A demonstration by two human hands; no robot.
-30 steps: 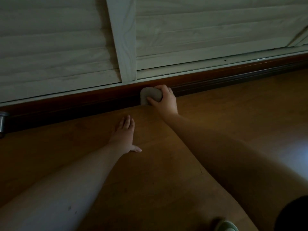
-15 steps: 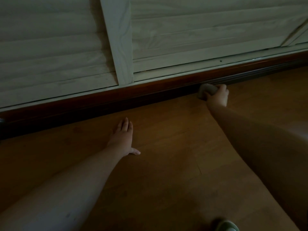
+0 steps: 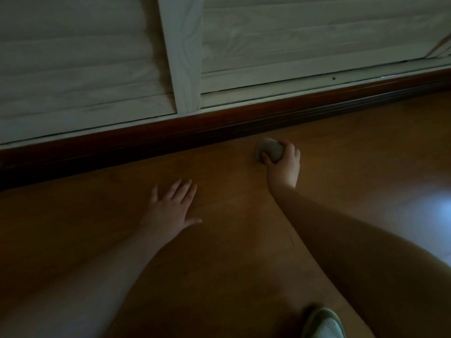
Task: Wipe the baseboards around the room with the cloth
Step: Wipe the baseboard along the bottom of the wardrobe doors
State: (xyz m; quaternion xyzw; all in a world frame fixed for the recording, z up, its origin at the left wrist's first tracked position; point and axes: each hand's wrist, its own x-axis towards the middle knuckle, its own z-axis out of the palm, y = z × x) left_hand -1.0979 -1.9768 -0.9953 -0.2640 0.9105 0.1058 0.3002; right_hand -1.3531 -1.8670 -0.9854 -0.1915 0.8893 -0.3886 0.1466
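A dark reddish-brown baseboard [image 3: 195, 128] runs slantwise across the room, from low at the left to high at the right, under pale louvred doors. My right hand [image 3: 283, 164] grips a small balled grey cloth [image 3: 269, 150] with curled fingers. The cloth is over the wooden floor, a short way in front of the baseboard and apart from it. My left hand [image 3: 170, 208] lies flat on the floor with its fingers spread, holding nothing.
Pale louvred doors [image 3: 305, 32] with a vertical frame post [image 3: 181, 52] rise above the baseboard. The wooden floor [image 3: 219, 276] fills the foreground. A light-coloured shoe [image 3: 322, 324] shows at the bottom edge. Glare lies on the floor at far right.
My right hand slid the cloth rightwards along the baseboard, then drew it back off the board onto the floor. My left hand has stayed flat on the floor.
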